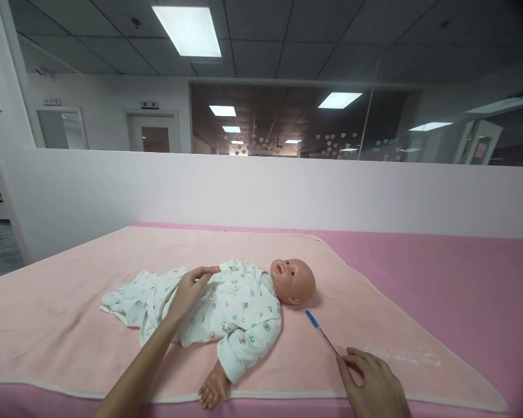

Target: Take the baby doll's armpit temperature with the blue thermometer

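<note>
A baby doll (294, 280) in a white patterned sleepsuit (235, 310) lies on its back on a pale pink blanket (70, 325), head to the right. My left hand (190, 290) rests flat on the doll's belly, fingers stretched toward its chest. My right hand (372, 386) is at the lower right, with fingers pinched on the near end of a thin stick with a blue tip (320, 328). The blue tip points toward the doll's head and lies close to the blanket.
The blanket covers a brighter pink surface (462, 273). A crinkled clear wrapper (403, 355) lies just right of my right hand. A white partition wall (261, 191) runs behind the surface, with glass and office rooms beyond.
</note>
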Demonstrator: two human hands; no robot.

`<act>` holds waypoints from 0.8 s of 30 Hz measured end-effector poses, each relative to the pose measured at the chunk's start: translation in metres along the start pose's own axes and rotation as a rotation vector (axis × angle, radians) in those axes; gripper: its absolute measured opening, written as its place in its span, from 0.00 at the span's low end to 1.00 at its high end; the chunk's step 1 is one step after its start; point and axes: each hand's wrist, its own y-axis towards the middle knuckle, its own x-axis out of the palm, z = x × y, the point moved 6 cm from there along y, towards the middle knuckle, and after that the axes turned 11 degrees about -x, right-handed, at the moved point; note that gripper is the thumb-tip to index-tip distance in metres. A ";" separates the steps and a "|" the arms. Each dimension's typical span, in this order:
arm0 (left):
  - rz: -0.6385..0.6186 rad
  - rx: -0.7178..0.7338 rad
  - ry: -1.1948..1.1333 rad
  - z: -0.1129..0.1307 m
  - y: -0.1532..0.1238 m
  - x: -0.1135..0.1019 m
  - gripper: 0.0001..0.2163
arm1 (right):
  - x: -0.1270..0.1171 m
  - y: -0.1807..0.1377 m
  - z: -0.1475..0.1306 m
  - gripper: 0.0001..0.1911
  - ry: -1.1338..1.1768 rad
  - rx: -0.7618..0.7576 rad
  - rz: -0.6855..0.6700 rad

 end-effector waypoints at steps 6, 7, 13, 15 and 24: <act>-0.162 0.049 -0.179 0.032 0.011 0.031 0.09 | -0.041 0.032 -0.046 0.16 0.070 0.147 0.026; -0.229 0.010 -0.243 0.029 0.015 0.037 0.09 | -0.048 0.040 -0.057 0.16 0.066 0.132 0.054; -0.426 -0.344 -0.636 -0.023 0.039 0.052 0.10 | -0.049 0.079 -0.106 0.14 0.031 -0.052 -0.029; -0.375 -0.350 -0.734 -0.032 0.044 0.047 0.10 | -0.040 0.084 -0.112 0.15 0.062 -0.055 -0.097; -0.347 -0.331 -0.755 -0.024 0.034 0.043 0.09 | -0.002 0.083 -0.122 0.26 0.384 -0.119 -0.467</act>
